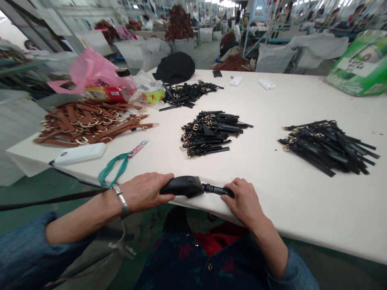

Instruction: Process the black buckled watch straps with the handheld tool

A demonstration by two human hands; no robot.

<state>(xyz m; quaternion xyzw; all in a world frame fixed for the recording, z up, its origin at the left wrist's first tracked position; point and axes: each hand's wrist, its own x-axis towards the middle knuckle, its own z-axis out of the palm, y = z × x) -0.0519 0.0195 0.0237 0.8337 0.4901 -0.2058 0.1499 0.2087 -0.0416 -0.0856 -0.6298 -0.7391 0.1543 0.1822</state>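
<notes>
My left hand (148,191) is wrapped round a smooth black hand-held tool (184,186) near the table's front edge. The tool's right end meets a short black buckle strap (213,188). Fingers and thumb of my right hand (243,199) pinch the strap's other end, so its tip is hidden. A heap of black buckle straps (208,131) with gold-coloured buckles lies just beyond my hands. Left of it rest pink-handled thread snips (137,149) with a green cloth loop (113,169).
On the white table (256,161) lie another black strap pile (329,147), brown straps (87,121), a white power bank (80,154), a pink bag (93,72), a black cap (177,66) and a green bag (361,66). A dark cord (51,199) runs behind my left forearm.
</notes>
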